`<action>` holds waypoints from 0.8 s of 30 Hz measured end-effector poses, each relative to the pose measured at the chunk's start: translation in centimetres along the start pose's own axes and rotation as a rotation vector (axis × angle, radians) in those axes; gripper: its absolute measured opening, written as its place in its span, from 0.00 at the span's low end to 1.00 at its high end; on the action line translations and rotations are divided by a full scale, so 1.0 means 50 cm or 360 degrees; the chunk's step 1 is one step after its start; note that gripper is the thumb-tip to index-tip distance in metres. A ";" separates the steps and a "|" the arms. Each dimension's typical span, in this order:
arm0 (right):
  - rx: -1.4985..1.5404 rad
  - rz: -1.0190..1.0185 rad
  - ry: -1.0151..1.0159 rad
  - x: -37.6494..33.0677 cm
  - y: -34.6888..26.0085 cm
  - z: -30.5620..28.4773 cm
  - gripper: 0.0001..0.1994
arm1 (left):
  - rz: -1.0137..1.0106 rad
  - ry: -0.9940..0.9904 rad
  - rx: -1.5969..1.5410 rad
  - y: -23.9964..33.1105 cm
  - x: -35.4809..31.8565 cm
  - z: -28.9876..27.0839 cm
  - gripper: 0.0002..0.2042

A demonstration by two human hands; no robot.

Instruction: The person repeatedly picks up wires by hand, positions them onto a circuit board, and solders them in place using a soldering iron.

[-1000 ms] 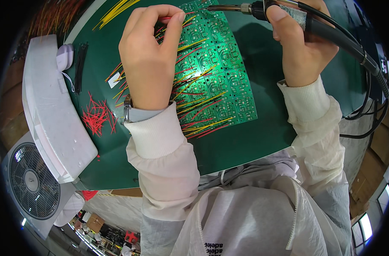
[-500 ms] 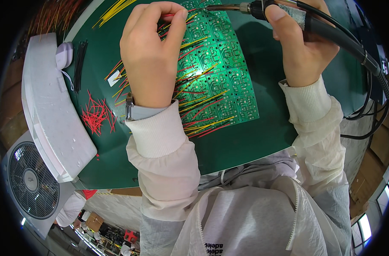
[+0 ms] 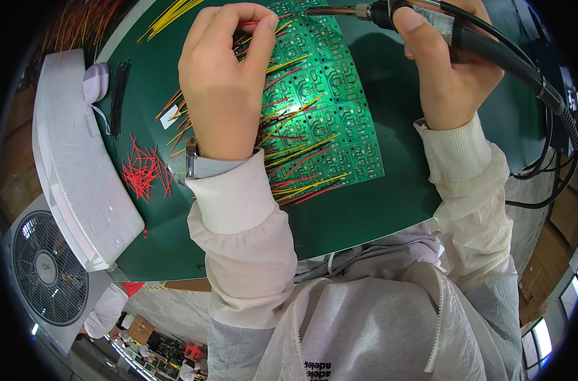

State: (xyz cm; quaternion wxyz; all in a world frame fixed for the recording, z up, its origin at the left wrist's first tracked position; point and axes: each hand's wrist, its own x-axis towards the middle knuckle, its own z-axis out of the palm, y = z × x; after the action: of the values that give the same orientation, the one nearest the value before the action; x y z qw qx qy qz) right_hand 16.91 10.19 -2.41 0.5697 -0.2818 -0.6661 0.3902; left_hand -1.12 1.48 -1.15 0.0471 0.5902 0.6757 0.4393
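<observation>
The green circuit board (image 3: pixel 321 108) lies flat on the dark green tabletop (image 3: pixel 378 209), a thin stiff panel of many small repeated units, with yellow and red wire ends sticking out from it at low angles. It looks light and rigid but easy to harm: the bare wires would bend or pull loose if pressed, so it is best taken by its bare edges, not across the wired face. The left hand (image 3: pixel 222 89) rests over the left part of the board, palm down and wrist bent, with thumb and forefinger pinched narrow on a short red wire (image 3: pixel 254 23) near the board's far edge; that wire is thin, springy and slippery, and a fingertip pinch close to its end seems the only sure hold. A watch (image 3: pixel 197 166) sits at that wrist, just above a white ribbed cuff. The right hand (image 3: pixel 444 76) is wrapped shut round the dark handle of a soldering iron (image 3: pixel 365 11), thumb laid along the top, the metal tip pointing left toward the pinched wire and nearly meeting it. The iron's tip is likely hot, so the padded grip well behind it is the place to hold; its thick black cable (image 3: pixel 530 73) runs off to the right and would tug on the hand. A loose heap of red wire pieces (image 3: pixel 146 173) lies to the left, beside a white foam block (image 3: pixel 73 165), with a fan (image 3: pixel 45 267) below it.
</observation>
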 end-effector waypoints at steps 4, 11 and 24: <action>0.0013 0.0013 0.0030 -0.002 -0.001 0.003 0.13 | 0.0002 0.0003 -0.0031 -0.003 -0.001 0.002 0.06; 0.0010 0.0034 0.0050 0.000 0.000 0.007 0.14 | 0.0012 -0.0001 -0.0027 -0.002 0.000 0.000 0.06; -0.0096 -0.0003 -0.0151 0.004 -0.034 0.005 0.12 | -0.0032 -0.0016 -0.0032 0.007 0.001 0.000 0.06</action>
State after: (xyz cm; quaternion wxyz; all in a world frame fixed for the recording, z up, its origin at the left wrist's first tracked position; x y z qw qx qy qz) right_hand 16.75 9.38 -0.86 0.5291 -0.2793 -0.7043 0.3821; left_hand -0.87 1.50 -0.92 0.0608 0.5852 0.6768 0.4425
